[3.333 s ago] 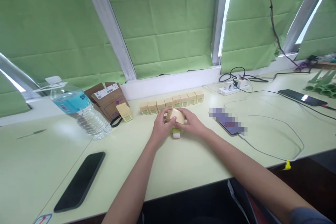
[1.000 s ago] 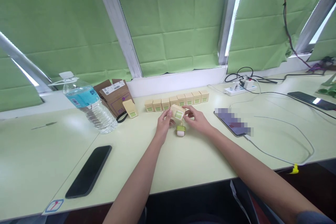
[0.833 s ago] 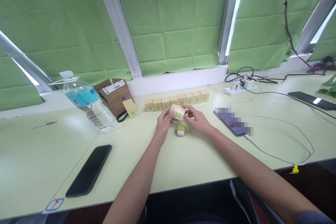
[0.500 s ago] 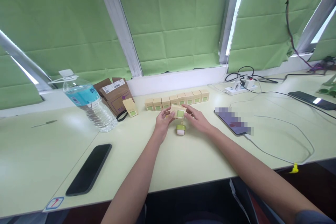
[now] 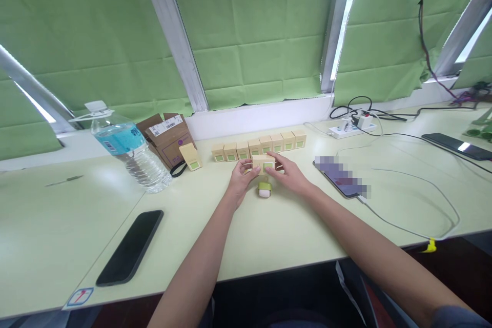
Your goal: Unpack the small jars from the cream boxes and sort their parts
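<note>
Between my two hands is a small tan cardboard box (image 5: 259, 161) with a green square on its front. My left hand (image 5: 242, 179) grips its left end, thumb on the near face. On the right end, my right hand (image 5: 287, 171) is closed with its thumb at the green square. Just below the held box, a small green-and-white item (image 5: 264, 189) lies on the table; I cannot make out its kind. Behind my hands stands a row of several similar small boxes (image 5: 242, 150). One more tan box with a raised flap (image 5: 191, 157) stands to the left.
A large water bottle (image 5: 130, 148) and an open brown carton (image 5: 171, 141) stand at the left. A black phone (image 5: 130, 247) lies near the front edge. To the right are a charging phone (image 5: 340, 178), its white cable (image 5: 407, 225) and a power strip (image 5: 352, 130).
The held box has turned slightly and shifted a little right. My right thumb has come over its front face. The green-and-white item stays in place.
</note>
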A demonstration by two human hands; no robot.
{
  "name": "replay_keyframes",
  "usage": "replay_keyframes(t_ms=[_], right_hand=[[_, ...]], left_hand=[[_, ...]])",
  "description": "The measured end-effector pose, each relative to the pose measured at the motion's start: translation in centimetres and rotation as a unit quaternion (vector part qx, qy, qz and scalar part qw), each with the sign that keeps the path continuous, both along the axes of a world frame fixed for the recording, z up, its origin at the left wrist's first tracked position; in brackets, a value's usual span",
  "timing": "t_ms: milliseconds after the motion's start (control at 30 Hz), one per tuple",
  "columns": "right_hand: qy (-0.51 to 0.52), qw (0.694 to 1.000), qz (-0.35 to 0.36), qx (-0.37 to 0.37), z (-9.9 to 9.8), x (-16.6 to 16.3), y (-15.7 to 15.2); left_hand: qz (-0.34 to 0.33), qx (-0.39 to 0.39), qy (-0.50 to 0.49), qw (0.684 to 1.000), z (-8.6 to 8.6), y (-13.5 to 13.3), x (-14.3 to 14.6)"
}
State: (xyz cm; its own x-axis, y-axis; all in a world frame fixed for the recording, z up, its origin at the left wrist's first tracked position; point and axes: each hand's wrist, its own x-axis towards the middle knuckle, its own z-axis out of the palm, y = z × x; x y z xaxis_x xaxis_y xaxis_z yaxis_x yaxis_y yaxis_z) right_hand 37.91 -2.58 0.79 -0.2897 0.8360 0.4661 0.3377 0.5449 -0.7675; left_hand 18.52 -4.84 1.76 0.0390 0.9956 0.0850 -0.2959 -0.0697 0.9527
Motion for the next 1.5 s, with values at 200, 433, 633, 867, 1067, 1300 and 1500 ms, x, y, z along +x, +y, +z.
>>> replay_keyframes(t_ms=[200,433,633,867,1067,1300,1500], right_hand=[[-0.020,1.000,-0.006,0.020,-0.1,0.1,0.1],[-0.024,0.997,0.026,0.063,-0.3,0.1,0.2],[0.009,0.998,0.051,0.044,0.0,0.0,0.1],[0.018,0.998,0.049,0.037,-0.2,-0.1,0.2],[0.023,0.998,0.037,0.047,-0.1,-0.2,0.2],[0.020,0.999,0.000,0.048,0.0,-0.1,0.4],[0.036,0.998,-0.012,0.048,-0.3,-0.2,0.5]], left_hand=[[-0.013,0.009,0.043,0.999,-0.2,0.1,-0.3],[-0.037,0.026,0.061,0.997,0.0,-0.2,-0.4],[-0.041,0.040,0.076,0.995,0.3,-0.5,0.3],[0.010,0.060,0.124,0.990,0.3,-0.4,0.5],[0.071,0.073,0.173,0.980,0.3,-0.4,0.8],[0.165,0.093,0.203,0.961,0.3,-0.3,1.1],[0.151,0.095,0.138,0.974,0.0,0.4,1.0]])
